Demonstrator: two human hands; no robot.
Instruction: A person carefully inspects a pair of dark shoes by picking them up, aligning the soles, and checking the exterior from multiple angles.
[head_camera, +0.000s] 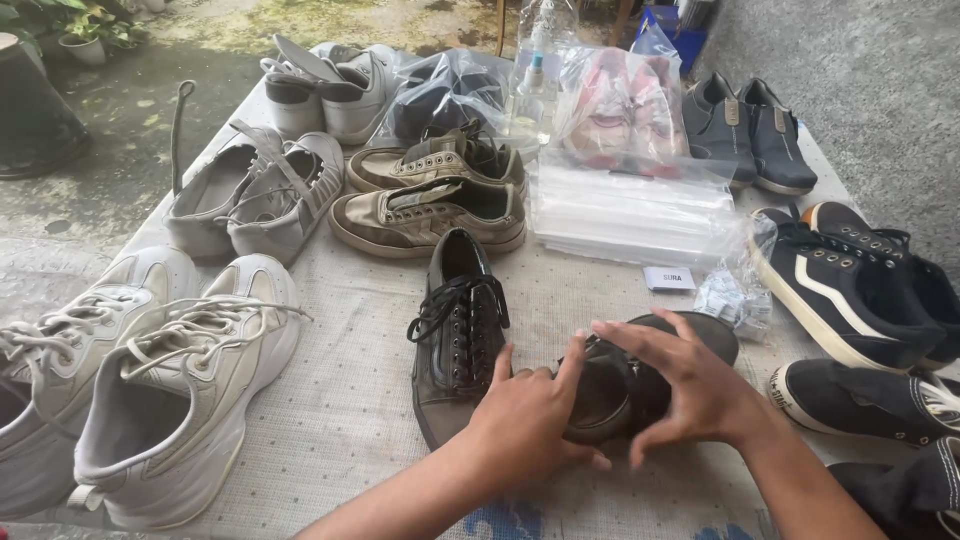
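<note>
A dark lace-up shoe (640, 385) lies on its side at the near middle of the cloth-covered table (350, 400), its sole edge facing away. My left hand (530, 415) grips its heel end from the left, fingers curled around the opening. My right hand (690, 385) presses on it from the right with fingers spread over the upper. Its matching dark shoe (455, 335) stands upright just to the left, laces loose, touching my left hand's fingers.
White sneakers (170, 390) sit at the near left, grey ones (255, 190) behind them, olive sneakers (435, 200) in the middle. A stack of clear plastic bags (630, 215) and bagged shoes (620, 105) lie further back. Dark sneakers (850, 285) line the right edge.
</note>
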